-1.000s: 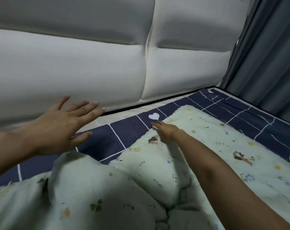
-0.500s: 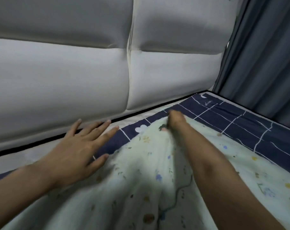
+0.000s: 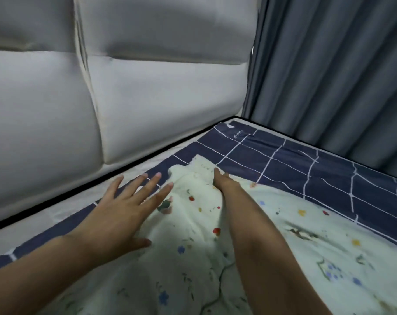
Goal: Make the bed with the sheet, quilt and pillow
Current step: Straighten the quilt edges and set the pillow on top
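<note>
Writing: the navy sheet (image 3: pixel 306 176) carries one small white cursive word near its far corner, which reads roughly as "love"; a small white mark sits just beside it, too small to make out.
Left hand (image 3: pixel 115 214): palm down, flat, fingers (image 3: pixel 156 178) spread wide and stretched forward; nothing is gripped. The palm and thumb rest on the near-left part of the quilt, and the fingertips reach over its edge onto the navy sheet.
Right hand (image 3: pixel 222 181): closed around a bunched fold at the quilt's top edge, with the fingers hidden inside the cloth, so how tightly they curl cannot be told. One fingertip shows at the fold's upper side.
Quilt (image 3: pixel 295 253): pale, printed with small flowers and sprigs, spread across the near and right part of the bed. It is gathered into a raised ridge between the two hands, and its top edge lies a little short of the headboard.
Sheet: navy with a thin white grid, flat on the mattress, exposed along the quilt's far and right sides.
Headboard (image 3: pixel 158 94): padded pale grey panels, upright behind the mattress.
Curtain (image 3: pixel 340 71): grey-blue, hanging in folds to the right of the bed.
Pillow: not in view.
</note>
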